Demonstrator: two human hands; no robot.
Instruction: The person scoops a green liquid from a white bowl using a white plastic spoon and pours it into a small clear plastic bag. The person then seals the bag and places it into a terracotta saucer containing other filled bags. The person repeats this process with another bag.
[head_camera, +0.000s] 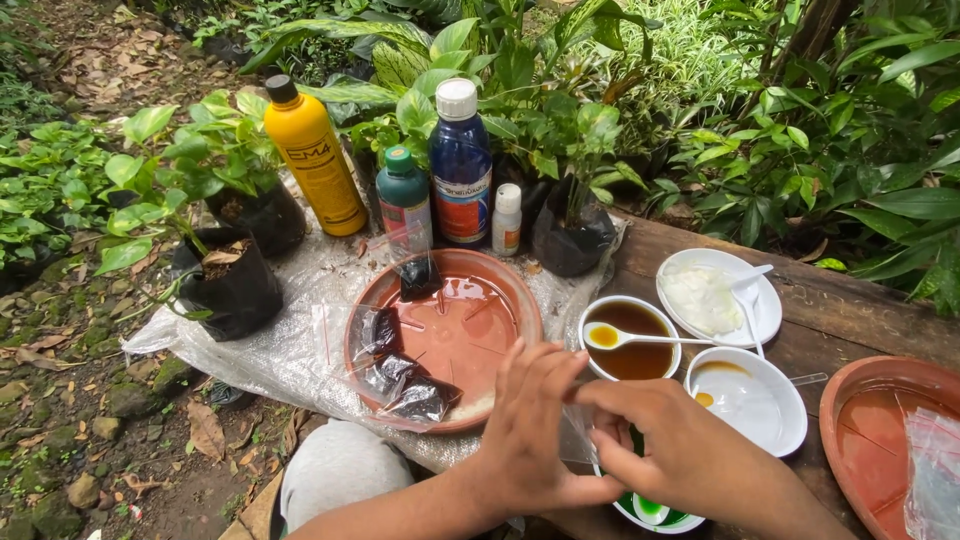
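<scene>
Two hands, left hand (530, 430) and right hand (680, 450), each pinch one small clear plastic bag (577, 437) in a narrow grip above the wooden surface (840, 320), beside a bowl of brown liquid (632, 338).

A garden: leafy plants (830, 130) all round, mossy ground (90, 400), seedlings in black bags (235, 285), bottles (460, 165) on a wooden bench (850, 310).

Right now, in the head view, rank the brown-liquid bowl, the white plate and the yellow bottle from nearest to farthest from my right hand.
1. brown-liquid bowl, just above the right hand.
2. white plate, farther up, to the right.
3. yellow bottle, far back left.
</scene>
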